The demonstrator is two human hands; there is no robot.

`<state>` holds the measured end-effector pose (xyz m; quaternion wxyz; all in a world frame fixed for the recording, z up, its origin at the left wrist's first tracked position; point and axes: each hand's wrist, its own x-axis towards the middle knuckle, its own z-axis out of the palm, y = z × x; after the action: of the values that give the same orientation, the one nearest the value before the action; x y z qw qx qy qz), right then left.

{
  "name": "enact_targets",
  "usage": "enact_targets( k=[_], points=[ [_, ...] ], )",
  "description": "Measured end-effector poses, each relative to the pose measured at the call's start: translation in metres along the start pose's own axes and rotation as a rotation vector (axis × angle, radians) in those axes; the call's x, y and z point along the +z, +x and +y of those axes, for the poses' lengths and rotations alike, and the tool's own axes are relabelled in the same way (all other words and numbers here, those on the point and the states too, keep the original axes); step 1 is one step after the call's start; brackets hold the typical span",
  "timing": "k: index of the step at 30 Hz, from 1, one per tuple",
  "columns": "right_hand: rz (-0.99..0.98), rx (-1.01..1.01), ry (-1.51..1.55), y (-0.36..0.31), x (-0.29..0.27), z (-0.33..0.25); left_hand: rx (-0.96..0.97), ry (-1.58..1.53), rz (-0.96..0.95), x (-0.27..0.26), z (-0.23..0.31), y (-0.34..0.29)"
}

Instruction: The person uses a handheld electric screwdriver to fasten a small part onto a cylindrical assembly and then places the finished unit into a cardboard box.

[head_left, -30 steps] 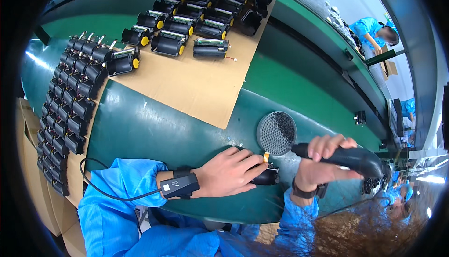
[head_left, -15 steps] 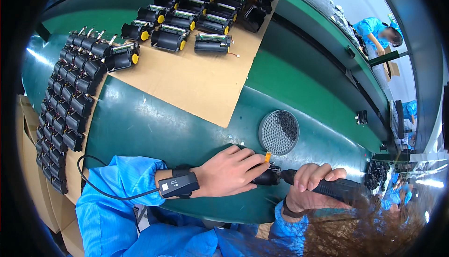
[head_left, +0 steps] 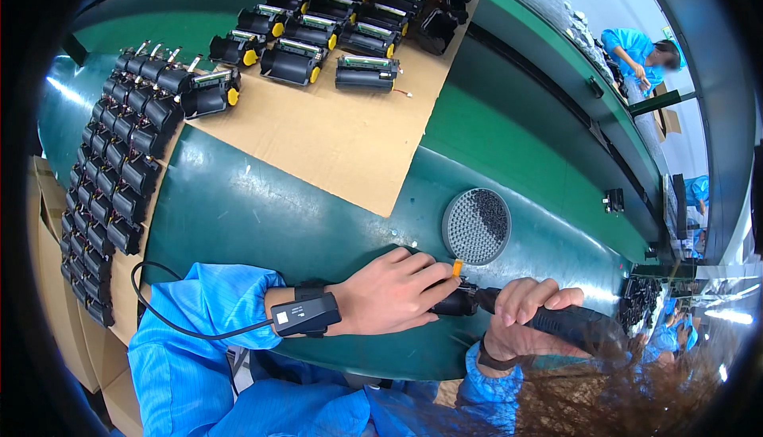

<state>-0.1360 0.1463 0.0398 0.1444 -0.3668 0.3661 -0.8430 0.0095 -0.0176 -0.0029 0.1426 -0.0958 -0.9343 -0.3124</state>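
My left hand (head_left: 397, 292) is closed over a small black device (head_left: 455, 304) low over the green table, and its palm and fingers cover most of it. A yellow-orange tab (head_left: 458, 268) sticks up beside my fingertips. In my right hand (head_left: 520, 319) lies a black power screwdriver (head_left: 576, 326), fingers wrapped round its body. Its tip points left and meets the right end of the device; the exact contact point is too small to make out. Just beyond my hands stands a round grey dish (head_left: 451, 250) with a dimpled bottom and small dark screws (head_left: 493, 208) heaped at its right.
Black printer-like units (head_left: 366, 73) with yellow gears stand in rows on a cardboard sheet (head_left: 318, 155). At left, more black units (head_left: 119, 159) are packed tightly. A cable (head_left: 171, 322) runs from the box on my left wrist. Beyond the bench, a person in blue (head_left: 632, 49) works.
Both hands keep nearly the same pose on the device and screwdriver. The whole view has shifted very slightly. The person at the far right has moved a hand.
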Motion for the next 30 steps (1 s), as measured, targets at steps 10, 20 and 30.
enact_targets(
  k=[10, 20, 30],
  points=[
    [-0.052, 0.042, 0.006, -0.001, -0.003, 0.006, 0.027, 0.022, 0.055, 0.002, 0.000, 0.000],
    [-0.106, 0.072, -0.057, 0.004, 0.001, 0.003, 0.013, 0.017, 0.028, 0.001, -0.001, -0.001],
    [0.104, -0.020, -0.037, 0.057, 0.005, 0.028, -0.010, 0.028, 0.020, 0.002, 0.001, -0.002]
  ],
)
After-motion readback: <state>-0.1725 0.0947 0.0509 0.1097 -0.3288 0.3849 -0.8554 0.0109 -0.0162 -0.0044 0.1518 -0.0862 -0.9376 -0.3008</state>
